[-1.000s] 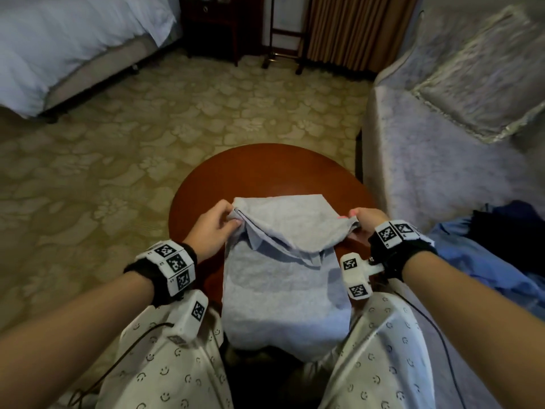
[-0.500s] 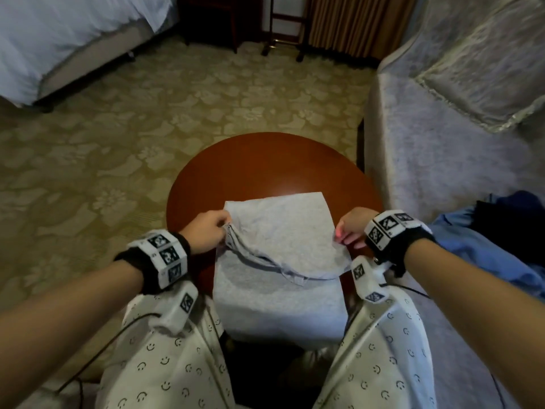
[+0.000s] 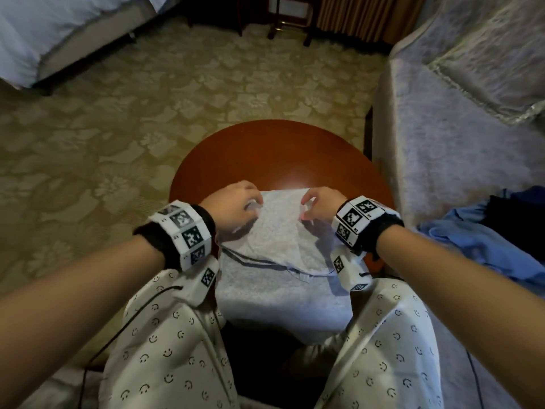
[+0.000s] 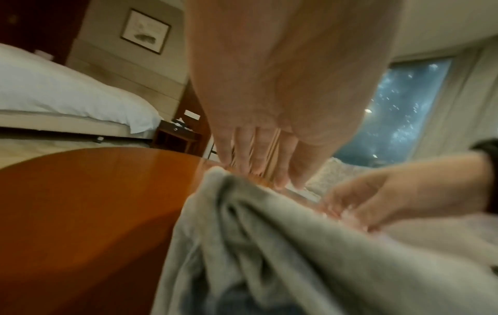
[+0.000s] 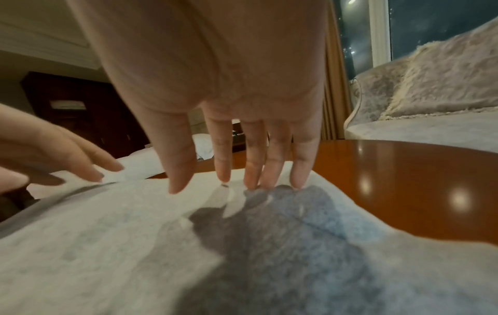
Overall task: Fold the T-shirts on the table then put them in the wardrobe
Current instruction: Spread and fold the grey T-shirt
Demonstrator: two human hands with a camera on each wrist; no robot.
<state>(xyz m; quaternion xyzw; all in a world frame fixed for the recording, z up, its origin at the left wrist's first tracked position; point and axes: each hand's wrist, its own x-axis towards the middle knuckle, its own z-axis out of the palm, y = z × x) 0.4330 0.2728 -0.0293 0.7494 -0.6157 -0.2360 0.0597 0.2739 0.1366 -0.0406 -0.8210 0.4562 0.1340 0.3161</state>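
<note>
Nearest the person, the lower part of the grey T-shirt (image 3: 280,293) hangs off the round wooden worktop (image 3: 274,154) toward the lap, between the knees in smiley-print trousers (image 3: 165,343). Its upper part has been turned over onto the body, so a hem or neckline edge runs across the cloth in a loose curve. One fold thus looks made; the shirt is narrowed but not yet a compact packet.

Farther out, both hands sit at the far edge of the folded layer. The left hand (image 3: 236,206) has its fingers extended down to the bunched left corner; the wrist view shows them straight, not curled round the cloth, so its grip looks slack. The right hand (image 3: 320,203) spreads straight fingers onto the fabric, pressing it flat, holding nothing.

Off to the right, on the sofa (image 3: 442,160), lies a heap of blue and dark clothes (image 3: 483,234), likely more shirts awaiting folding.

No wardrobe trip has begun; a dark cabinet (image 5: 81,110) stands across the room.
</note>
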